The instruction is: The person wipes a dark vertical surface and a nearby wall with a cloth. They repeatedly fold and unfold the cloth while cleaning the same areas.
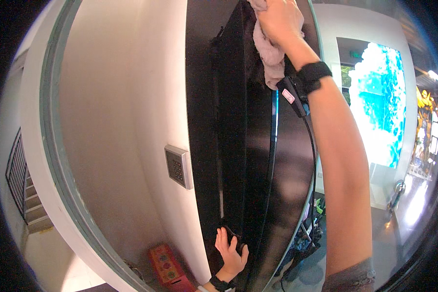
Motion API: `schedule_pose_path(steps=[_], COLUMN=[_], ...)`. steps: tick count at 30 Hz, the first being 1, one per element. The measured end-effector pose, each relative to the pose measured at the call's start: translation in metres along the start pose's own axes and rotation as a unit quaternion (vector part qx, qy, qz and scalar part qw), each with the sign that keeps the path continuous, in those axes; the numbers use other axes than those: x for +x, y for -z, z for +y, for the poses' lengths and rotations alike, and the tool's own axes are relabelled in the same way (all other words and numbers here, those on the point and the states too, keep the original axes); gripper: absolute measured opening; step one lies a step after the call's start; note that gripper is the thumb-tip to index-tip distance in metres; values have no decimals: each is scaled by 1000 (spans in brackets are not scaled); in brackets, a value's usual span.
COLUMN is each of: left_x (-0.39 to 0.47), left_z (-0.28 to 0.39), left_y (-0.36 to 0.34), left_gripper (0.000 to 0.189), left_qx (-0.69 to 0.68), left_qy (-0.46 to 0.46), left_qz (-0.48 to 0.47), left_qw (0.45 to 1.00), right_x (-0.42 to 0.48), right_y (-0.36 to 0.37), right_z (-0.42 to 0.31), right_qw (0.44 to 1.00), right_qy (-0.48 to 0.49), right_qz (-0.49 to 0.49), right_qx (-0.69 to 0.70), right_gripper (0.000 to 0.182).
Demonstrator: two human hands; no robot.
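Note:
At the top, my right hand [283, 22] grips a pale pinkish-white cloth [268, 54], pressed to the upper part of a glossy black panel [294, 146] that looks like a door. Part of the cloth hangs below the fist. A black strap circles that wrist and carries a small black device [292, 96] with a cable [312, 146] running down. Low in the view, my left hand [231, 253] has its fingers around a dark handle-like part [233, 231] on the black surface; its exact shape is lost in the darkness.
A metal keypad [179, 166] sits on the white wall edge [193, 204] left of the black panel. Below stands a red box [169, 268]. Stairs with a railing [16, 175] lie far left. At right are a bright screen [381, 106], a metal post [398, 193] and a yellow figure [423, 120].

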State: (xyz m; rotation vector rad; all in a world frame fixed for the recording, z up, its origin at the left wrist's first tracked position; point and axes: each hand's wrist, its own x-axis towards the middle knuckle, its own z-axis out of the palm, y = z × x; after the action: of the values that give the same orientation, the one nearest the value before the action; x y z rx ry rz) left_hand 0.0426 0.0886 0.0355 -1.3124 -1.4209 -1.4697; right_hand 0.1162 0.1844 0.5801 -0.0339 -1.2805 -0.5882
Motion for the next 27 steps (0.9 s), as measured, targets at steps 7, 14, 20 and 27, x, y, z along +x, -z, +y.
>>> schedule_pose_path(steps=[7,14,20,27], left_x=[0,3,4,4], left_z=[2,9,12,17], left_y=[8,1,13,14], left_gripper=[71,73,73,75], left_qx=[16,-3,31,19], left_qy=[11,1,2,0], left_qz=[8,0,6,-4], left_qw=[1000,1000,1000,1000], right_x=[-20,-13,-66,-50], right_y=[34,2,47,58], right_z=[-37,13,-6,-1], right_qw=[997,993,976,991], right_qy=[62,21,9,11], right_qz=[-23,-3,-217,-133], right_qx=[35,-120,-29,19], right_gripper=[14,19,19,20])
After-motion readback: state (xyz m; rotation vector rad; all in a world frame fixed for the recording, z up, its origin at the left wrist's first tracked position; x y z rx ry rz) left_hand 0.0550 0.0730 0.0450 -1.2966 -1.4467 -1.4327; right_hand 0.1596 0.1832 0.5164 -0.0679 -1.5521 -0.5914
